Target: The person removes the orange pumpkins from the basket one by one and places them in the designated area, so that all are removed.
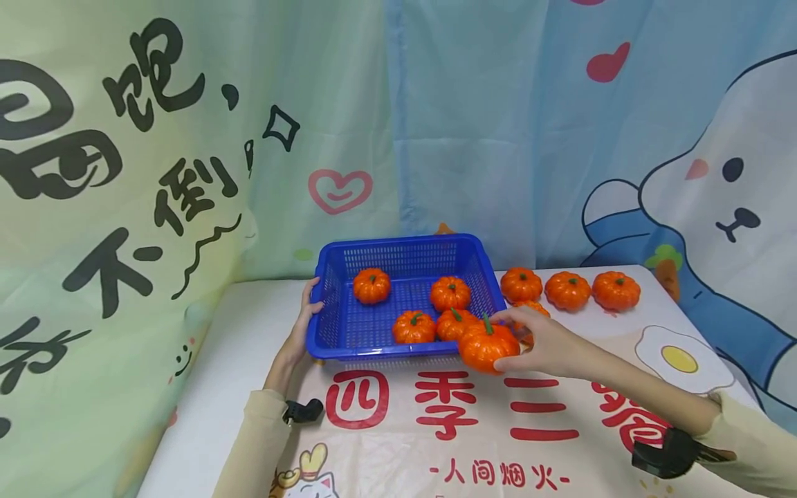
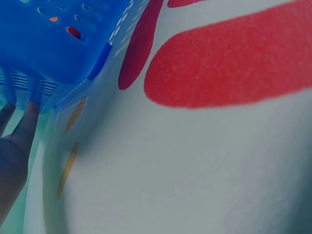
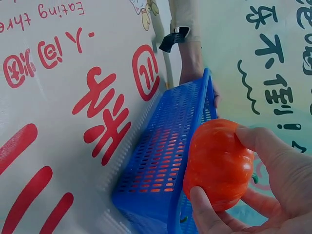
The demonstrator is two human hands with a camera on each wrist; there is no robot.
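Note:
My right hand (image 1: 538,342) holds a small orange toy pumpkin (image 1: 487,347) with a green stem, thumb and fingers around its sides. The pumpkin is above the front right corner of a blue plastic basket (image 1: 367,351). In the right wrist view the same pumpkin (image 3: 219,163) fills the grasp beside the basket rim. Several similar pumpkins (image 1: 371,286) lie inside the basket. At the basket's left side, my left hand (image 1: 305,318) touches the outer wall and rim. The left wrist view shows extended fingers (image 2: 30,122) against the wall.
Right of the basket, three pumpkins (image 1: 567,290) stand in a row at the table's back. Another pumpkin (image 1: 530,309) is partly hidden by the right hand. A printed cloth (image 1: 473,415) covers the table, and a patterned curtain (image 1: 467,173) hangs behind it.

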